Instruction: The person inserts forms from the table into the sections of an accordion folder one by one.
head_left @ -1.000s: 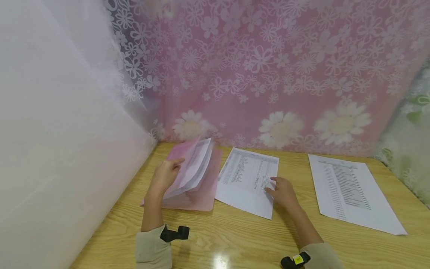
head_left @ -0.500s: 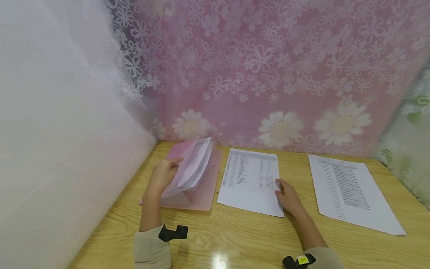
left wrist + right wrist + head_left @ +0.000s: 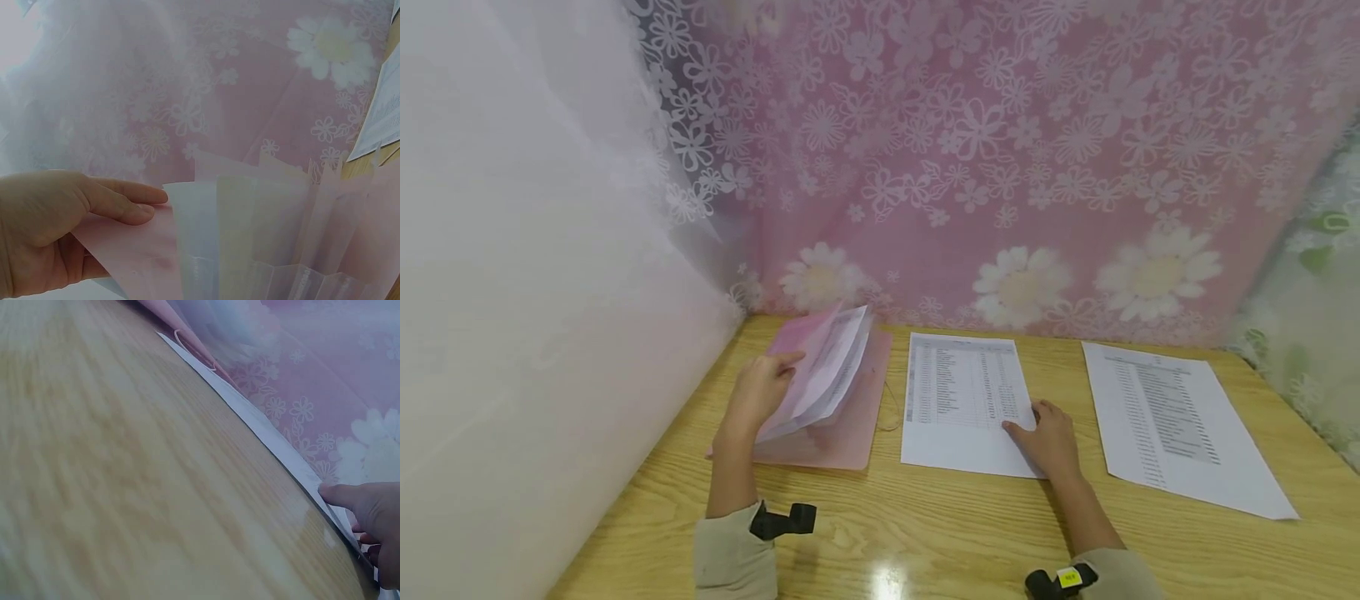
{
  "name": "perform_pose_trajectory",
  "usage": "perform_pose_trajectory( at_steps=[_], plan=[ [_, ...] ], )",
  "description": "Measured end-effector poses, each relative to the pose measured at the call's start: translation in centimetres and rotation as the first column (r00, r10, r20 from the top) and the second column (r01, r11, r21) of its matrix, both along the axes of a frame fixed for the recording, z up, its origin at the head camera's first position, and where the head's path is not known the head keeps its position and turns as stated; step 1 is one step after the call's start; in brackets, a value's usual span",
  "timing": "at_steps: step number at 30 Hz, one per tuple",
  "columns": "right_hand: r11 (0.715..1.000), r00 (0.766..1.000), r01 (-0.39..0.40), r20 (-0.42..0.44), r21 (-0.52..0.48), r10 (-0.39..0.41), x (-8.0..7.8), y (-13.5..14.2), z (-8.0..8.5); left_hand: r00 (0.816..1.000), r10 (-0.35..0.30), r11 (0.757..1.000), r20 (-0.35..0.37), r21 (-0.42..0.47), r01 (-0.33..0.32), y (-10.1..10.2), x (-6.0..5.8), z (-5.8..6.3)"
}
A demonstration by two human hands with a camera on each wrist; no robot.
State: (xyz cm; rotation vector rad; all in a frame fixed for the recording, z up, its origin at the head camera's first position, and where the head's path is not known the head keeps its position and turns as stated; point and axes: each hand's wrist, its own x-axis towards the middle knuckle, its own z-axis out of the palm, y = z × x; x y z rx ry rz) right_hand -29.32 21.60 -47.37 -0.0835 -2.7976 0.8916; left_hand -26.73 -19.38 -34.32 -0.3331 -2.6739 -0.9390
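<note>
A pink expanding folder (image 3: 880, 392) stands partly open at the left of the table, printed papers in its sleeves. My left hand (image 3: 756, 392) grips its raised cover; in the left wrist view the pink flap (image 3: 144, 250) passes between that hand's (image 3: 69, 231) fingers, beside several translucent dividers (image 3: 250, 219). In the middle lies a printed sheet of paper (image 3: 955, 442). Its right edge is pinched by my right hand (image 3: 1048, 437), thumb on top. The right wrist view shows this thumb (image 3: 340, 494) on the sheet, other fingers curled below the edge, partly hidden.
Another printed sheet (image 3: 1187, 433) lies flat at the right of the wooden table (image 3: 865, 533). A thin cord loop (image 3: 891, 408) shows at the folder's right edge. Behind hangs a pink flowered curtain (image 3: 925, 167); a whitish sheet (image 3: 550, 292) closes the left side.
My right hand has moved right and taken hold of the middle sheet's right edge. The sheet has shifted right, away from the folder, and turned straighter. The left hand stays on the folder.
</note>
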Motion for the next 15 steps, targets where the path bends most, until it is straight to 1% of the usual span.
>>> perform_pose_trajectory(
  at_steps=[2,9,15],
  plan=[
    [1.0,1.0,0.003,0.014,-0.002,-0.003,-0.02,-0.02,0.02,1.0,-0.001,1.0,-0.002,-0.005,0.001,-0.01,-0.03,-0.04],
    [0.998,0.998,0.023,0.053,-0.061,-0.02,-0.06,0.06,-0.08,1.0,-0.004,1.0,-0.026,-0.018,0.004,-0.01,-0.15,-0.11],
    [0.994,0.997,0.054,0.054,-0.09,-0.049,-0.12,0.04,-0.18,1.0,-0.004,1.0,-0.03,-0.023,0.003,0.05,-0.06,-0.02]
  ],
)
